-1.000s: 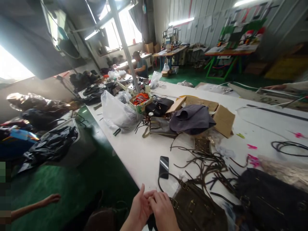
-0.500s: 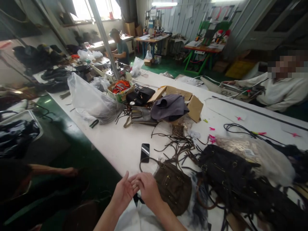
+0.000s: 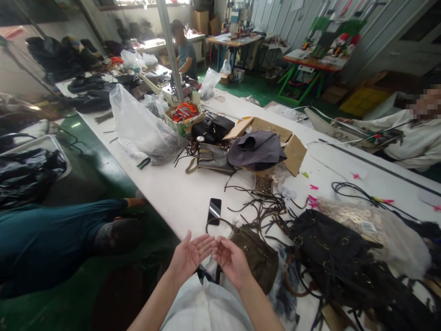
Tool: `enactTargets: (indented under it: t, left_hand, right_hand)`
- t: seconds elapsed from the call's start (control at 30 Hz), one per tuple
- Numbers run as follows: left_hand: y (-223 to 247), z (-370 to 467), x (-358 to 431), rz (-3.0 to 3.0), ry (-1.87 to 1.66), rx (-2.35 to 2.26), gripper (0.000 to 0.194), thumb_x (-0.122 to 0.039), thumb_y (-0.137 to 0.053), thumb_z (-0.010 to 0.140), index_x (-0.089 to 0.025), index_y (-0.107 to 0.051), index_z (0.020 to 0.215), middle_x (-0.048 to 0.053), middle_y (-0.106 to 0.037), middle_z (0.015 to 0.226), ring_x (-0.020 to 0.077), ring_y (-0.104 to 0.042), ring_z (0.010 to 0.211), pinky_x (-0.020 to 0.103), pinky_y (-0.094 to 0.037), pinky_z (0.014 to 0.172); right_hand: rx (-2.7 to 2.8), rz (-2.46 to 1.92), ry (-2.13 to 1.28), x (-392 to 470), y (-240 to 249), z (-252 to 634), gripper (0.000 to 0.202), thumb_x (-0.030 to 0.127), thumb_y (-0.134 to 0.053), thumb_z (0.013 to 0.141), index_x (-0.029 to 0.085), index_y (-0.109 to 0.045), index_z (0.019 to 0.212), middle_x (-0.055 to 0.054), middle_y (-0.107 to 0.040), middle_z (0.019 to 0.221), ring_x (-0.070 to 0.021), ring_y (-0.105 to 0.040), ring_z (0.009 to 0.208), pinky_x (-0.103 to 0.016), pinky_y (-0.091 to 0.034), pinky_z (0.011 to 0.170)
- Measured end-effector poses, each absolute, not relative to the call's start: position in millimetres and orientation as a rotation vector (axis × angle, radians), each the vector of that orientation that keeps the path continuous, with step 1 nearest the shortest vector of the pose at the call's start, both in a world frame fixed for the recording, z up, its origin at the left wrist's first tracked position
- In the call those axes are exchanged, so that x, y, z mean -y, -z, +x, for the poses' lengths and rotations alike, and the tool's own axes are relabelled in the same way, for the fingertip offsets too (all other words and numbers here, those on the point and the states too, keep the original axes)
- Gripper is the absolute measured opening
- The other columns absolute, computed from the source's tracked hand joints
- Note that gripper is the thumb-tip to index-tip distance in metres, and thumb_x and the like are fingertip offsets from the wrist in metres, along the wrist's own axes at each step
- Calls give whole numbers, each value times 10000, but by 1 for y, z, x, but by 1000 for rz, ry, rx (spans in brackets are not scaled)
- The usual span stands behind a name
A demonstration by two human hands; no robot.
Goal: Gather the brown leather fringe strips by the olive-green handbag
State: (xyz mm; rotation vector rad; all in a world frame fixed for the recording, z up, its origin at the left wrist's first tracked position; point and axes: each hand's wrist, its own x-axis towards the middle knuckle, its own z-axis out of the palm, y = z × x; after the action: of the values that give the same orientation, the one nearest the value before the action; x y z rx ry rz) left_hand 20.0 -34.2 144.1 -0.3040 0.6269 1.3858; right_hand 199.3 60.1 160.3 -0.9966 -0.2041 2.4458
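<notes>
My left hand [image 3: 190,256] is palm up with its fingers stretched out and nothing on it. Fingertip to fingertip with it, my right hand [image 3: 233,263] is also turned up, its fingers loosely bent and apart, with no object visible in it. Just right of my right hand lies a small olive-brown handbag [image 3: 258,257], partly covered by that hand. A black smartphone [image 3: 214,211] rests flat on the white table [image 3: 165,197] beyond my fingertips. Farther right, a black handbag [image 3: 327,243] with brass-coloured fittings lies among straps.
Dark cords [image 3: 258,202], a cardboard box [image 3: 296,154] with grey fabric on it, and a clear plastic bag [image 3: 144,128] occupy the table. At left, a bent-over person [image 3: 62,243] is beside a bin [image 3: 60,156]. Another person [image 3: 413,138] sits at right by a sewing machine.
My hands have drawn apart from overlapping to meeting only at the fingertips, and the right palm has turned up. The person at left has bent farther into view. The view has shifted.
</notes>
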Motion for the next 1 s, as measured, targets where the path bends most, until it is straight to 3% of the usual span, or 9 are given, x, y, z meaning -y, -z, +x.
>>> enactTargets:
  t: [0.2, 0.37, 0.53, 0.63, 0.77, 0.93, 1.0]
  left_hand:
    - [-148, 14, 41, -354, -1447, -599, 682, -536, -567, 1091, 75, -624, 1387, 297, -760, 1288, 326, -769, 1147, 419, -597, 1074]
    - [-147, 14, 43, -362, -1481, -604, 662, -525, -565, 1094, 72, -636, 1371, 280, -779, 1230, 303, -774, 1111, 403, -600, 1066]
    - [-135, 18, 45, -355, -1466, -667, 619, -502, -603, 1083, 48, -639, 1366, 284, -757, 1303, 313, -763, 1163, 387, -611, 1052]
    - [-126, 23, 49, -299, -1458, -895, 488, -351, -707, 1042, 17, -631, 1353, 301, -711, 1397, 330, -748, 1228, 397, -590, 1108]
    - [-111, 24, 61, -239, -1413, -1120, 504, -229, -788, 968, 3, -598, 1372, 334, -707, 1376, 372, -761, 1203, 434, -599, 1086]
    - [-101, 18, 74, -234, -1487, -1175, 678, 33, -805, 753, -113, -644, 1396, 227, -573, 1611, 376, -625, 1423, 471, -543, 1184]
    - [-96, 13, 78, -243, -1501, -1187, 622, -10, -798, 788, -127, -665, 1385, 206, -563, 1627, 361, -581, 1472, 474, -514, 1214]
  right_hand:
    - [141, -976, -2502, -63, -164, 192, 306, 207, -662, 969, 26, -788, 1181, -202, -832, 1181, -237, -809, 1093, -348, -640, 1043]
    - [161, -915, -2564, -64, -163, 189, 359, 252, -665, 990, 20, -769, 1244, -223, -794, 1294, -256, -771, 1231, -368, -592, 1145]
    - [414, -1075, -2487, -56, -151, 192, 396, 292, -850, 917, 69, -771, 1235, -189, -818, 1245, -211, -803, 1114, -305, -638, 1042]
    - [496, -1184, -2463, -49, -139, 196, 456, 325, -943, 829, 90, -779, 1185, -170, -838, 1176, -189, -816, 1001, -276, -662, 949]
    - [461, -1235, -2468, -42, -124, 203, 535, 353, -1011, 732, 93, -787, 1143, -185, -841, 1150, -207, -817, 993, -289, -669, 931]
    - [413, -1260, -2494, -41, -115, 216, 580, 345, -1040, 661, 97, -807, 1130, -199, -830, 1195, -242, -817, 1050, -314, -666, 962]
    - [375, -1258, -2516, -43, -111, 218, 591, 326, -1053, 623, 100, -817, 1115, -203, -830, 1193, -251, -820, 1041, -325, -669, 955]
